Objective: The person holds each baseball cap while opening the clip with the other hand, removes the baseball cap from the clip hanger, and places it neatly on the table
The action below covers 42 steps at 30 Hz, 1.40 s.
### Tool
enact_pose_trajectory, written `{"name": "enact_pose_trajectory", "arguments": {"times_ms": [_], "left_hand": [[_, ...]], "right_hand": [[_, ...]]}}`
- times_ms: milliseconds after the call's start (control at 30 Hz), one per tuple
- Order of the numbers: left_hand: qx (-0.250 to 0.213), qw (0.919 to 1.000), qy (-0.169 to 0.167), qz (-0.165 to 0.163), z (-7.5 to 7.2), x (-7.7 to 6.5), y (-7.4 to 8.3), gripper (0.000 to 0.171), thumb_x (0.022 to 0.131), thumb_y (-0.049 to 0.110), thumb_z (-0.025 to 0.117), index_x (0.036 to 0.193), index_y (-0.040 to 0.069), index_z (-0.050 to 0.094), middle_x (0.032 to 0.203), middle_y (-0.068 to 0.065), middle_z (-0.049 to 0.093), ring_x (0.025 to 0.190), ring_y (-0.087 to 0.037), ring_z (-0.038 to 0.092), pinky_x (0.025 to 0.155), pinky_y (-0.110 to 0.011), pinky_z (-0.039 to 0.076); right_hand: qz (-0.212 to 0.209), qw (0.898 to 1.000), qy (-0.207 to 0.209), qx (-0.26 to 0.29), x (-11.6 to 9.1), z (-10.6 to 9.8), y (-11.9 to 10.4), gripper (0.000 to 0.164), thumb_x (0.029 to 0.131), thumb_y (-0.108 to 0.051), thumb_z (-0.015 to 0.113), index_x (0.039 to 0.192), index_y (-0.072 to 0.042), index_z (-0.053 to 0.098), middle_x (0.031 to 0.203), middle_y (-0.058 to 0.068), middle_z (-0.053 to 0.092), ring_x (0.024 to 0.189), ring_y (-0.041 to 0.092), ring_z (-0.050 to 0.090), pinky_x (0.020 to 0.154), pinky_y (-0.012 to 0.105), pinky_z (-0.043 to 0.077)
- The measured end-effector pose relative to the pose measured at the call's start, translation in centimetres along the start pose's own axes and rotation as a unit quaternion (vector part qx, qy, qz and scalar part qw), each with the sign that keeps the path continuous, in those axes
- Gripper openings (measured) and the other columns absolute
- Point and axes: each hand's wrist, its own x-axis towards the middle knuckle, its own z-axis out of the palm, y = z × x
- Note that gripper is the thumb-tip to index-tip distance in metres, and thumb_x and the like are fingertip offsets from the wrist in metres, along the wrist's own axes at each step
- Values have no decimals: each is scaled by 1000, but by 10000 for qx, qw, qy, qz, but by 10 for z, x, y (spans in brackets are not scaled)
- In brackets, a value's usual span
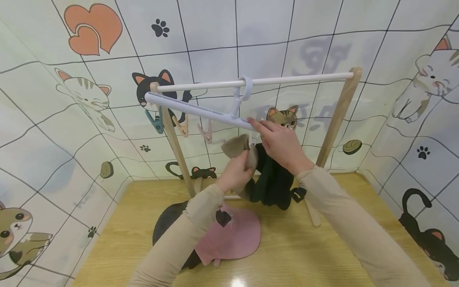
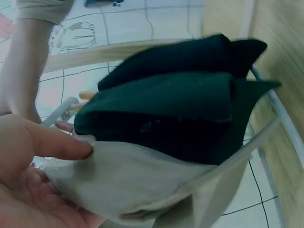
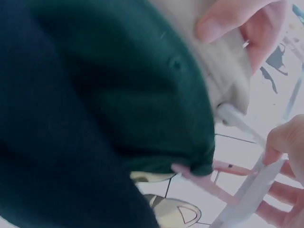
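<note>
A pale lavender hanger (image 1: 197, 109) hooks over the white rail, its left end tilted up. My right hand (image 1: 281, 145) grips the hanger's lower right end, thumb on one side and fingers on the other in the right wrist view. My left hand (image 1: 236, 173) pinches a beige cap (image 2: 123, 175) between thumb and fingers. A white clip (image 1: 254, 138) hangs under the hanger at the beige cap's upper edge. Right beside that cap hang a dark green cap (image 2: 161, 102) and a navy-black cap (image 2: 175, 59), below my right hand.
The white rail (image 1: 305, 79) spans a stand with wooden legs (image 1: 338, 111). Teal (image 1: 155, 121), orange (image 1: 182, 127) and pink clips (image 1: 206, 132) hang below the hanger's left arm. On the wooden table (image 1: 294, 255) lie a pink cap (image 1: 238, 235) and a dark cap (image 1: 168, 223).
</note>
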Motion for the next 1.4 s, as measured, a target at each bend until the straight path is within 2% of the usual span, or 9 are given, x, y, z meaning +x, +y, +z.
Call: {"name": "enact_pose_trajectory", "arguments": {"times_ms": [167,400,533,667,833,967,1100,1233,1400], "left_hand": [[168,9991,310,254,2,0,-1,29,83,-4,58,111,-5,51,87,-17,60,80,-31,57,74,-43,47],[250,9980,362,447,-5,-4,-4,38,76,-10,54,114,-3,56,89,-16,61,75,-27,51,70,-38,43],[451,9978,83,488,-11,-7,-5,48,78,-11,53,126,-4,54,106,-20,64,82,-28,58,75,-38,46],[673,9962,-175,515,-19,-9,-6,48,79,-13,53,125,-2,54,103,-19,65,82,-30,60,75,-41,47],[805,9946,-468,457,-26,-8,-2,52,81,-12,52,133,-2,52,123,-18,61,104,-35,61,90,-42,46],[868,9940,-554,364,-28,-8,1,55,82,-11,53,136,-2,50,133,-17,55,113,-36,57,96,-43,44],[944,9936,-519,338,-28,-9,2,56,81,-12,55,136,-3,50,130,-18,57,112,-36,57,94,-44,45],[954,9937,-510,282,-29,-10,4,59,79,-13,54,137,-4,48,129,-20,57,110,-36,59,91,-45,47],[873,9946,-527,203,-29,-11,5,60,79,-15,51,138,-4,47,130,-21,56,109,-35,59,89,-44,47]], "right_hand": [[833,9938,659,344,-12,-4,-14,34,85,2,62,119,-1,64,105,17,63,87,31,58,70,44,49],[1774,9820,532,358,-22,2,-34,9,87,-13,65,90,-6,69,78,8,70,60,21,62,47,38,44],[2094,9754,529,433,-21,7,-36,15,87,-21,68,91,-7,70,78,9,69,62,24,63,49,42,45],[2331,9670,600,836,-18,8,-34,21,86,-23,71,93,-3,71,81,12,71,70,25,67,59,45,50],[2761,9514,565,1244,-9,4,-34,31,86,-34,71,75,-5,71,74,8,71,70,22,68,60,41,49],[2970,9502,204,921,5,-3,-37,49,87,-43,67,52,-10,57,49,1,54,49,20,52,44,35,33],[3137,9475,-363,499,20,-9,-41,59,87,-47,63,45,-12,40,42,-3,29,41,18,32,40,31,19],[3403,9372,-633,427,29,-9,-44,58,85,-46,64,47,-13,37,44,-5,26,42,15,29,39,29,19],[3622,9266,-355,942,30,-3,-45,54,86,-36,66,46,-11,40,41,-5,27,40,16,28,40,30,20]]}}
